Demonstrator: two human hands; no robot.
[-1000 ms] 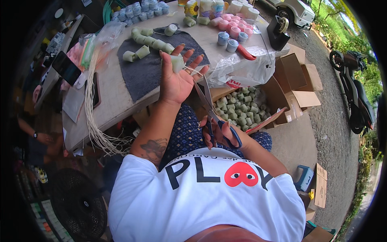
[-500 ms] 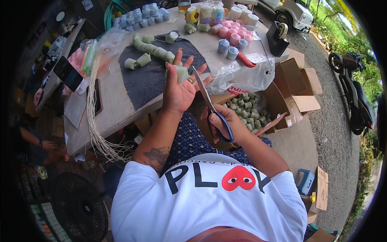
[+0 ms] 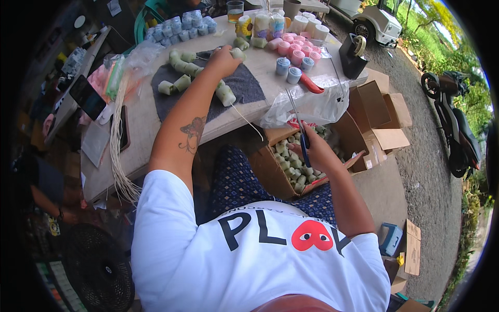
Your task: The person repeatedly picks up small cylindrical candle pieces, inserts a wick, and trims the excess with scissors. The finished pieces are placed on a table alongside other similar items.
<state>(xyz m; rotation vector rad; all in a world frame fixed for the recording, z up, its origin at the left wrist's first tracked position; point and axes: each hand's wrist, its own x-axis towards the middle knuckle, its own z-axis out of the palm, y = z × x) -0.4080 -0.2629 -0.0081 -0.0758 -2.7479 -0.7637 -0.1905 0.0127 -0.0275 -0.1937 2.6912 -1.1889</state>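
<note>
My left hand (image 3: 224, 62) reaches over a dark grey cloth (image 3: 245, 80), its fingers closed on a small pale green candle (image 3: 238, 54). My forearm hides part of a row of pale green candles (image 3: 183, 65) threaded together. At the near end of the row a candle (image 3: 225, 95) trails a white wick (image 3: 248, 121) over the table edge. In my right hand (image 3: 321, 152) are dark-handled scissors (image 3: 304, 139), held above an open cardboard box (image 3: 275, 179) of similar green candles (image 3: 295, 174). The blades point up and away from me.
The table (image 3: 140, 151) also carries pink candles (image 3: 297, 51), blue candles (image 3: 182, 26), a tape dispenser (image 3: 354, 56), a red-handled tool (image 3: 311, 83) and a plastic bag (image 3: 312, 99). A bundle of white wicks (image 3: 117, 156) hangs off its left edge. A fan (image 3: 99, 268) stands at lower left.
My left hand has left the candle it held and reached forward to the far candle. That first candle now lies near the cloth's edge. My right hand has moved right and down with the scissors.
</note>
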